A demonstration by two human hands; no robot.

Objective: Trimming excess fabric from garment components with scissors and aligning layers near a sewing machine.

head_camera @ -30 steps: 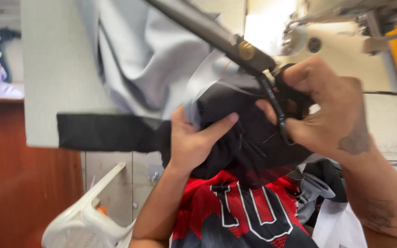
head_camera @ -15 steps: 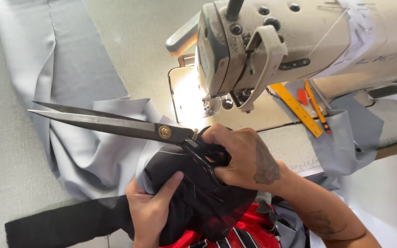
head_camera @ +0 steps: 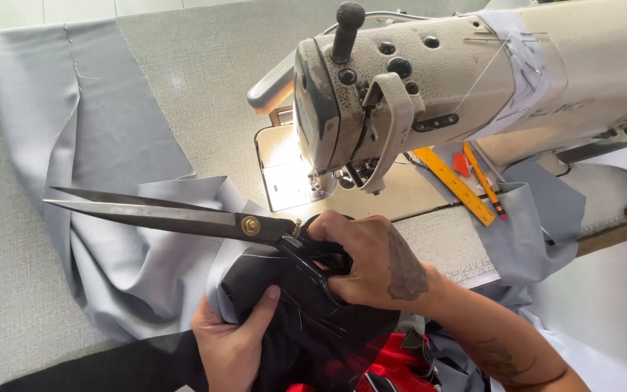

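Fingers [head_camera: 332,231] of the right hand [head_camera: 371,261] were clenched through the black loop handles of the long steel tailor's scissors [head_camera: 183,216], whose blades stood slightly parted and pointed left over the pale grey cloth [head_camera: 103,167]. Half a second earlier the scissors had lain in almost the same line, so the change was small: the view had drawn nearer and the blades had settled level above the bench [head_camera: 205,65], no longer raised up in front of the camera as they had been a second before. That suggested the lifting and turning was over and the work had come down to bench height. The left hand [head_camera: 230,341] gripped the dark black fabric piece [head_camera: 306,327] from below, thumb pressed up against it, holding it bunched just under the scissor handles, near the bench's front edge. Behind them stood the worn cream sewing machine [head_camera: 429,87], with a yellow ruler [head_camera: 453,185] and an orange pencil [head_camera: 484,180] lying beside its base.
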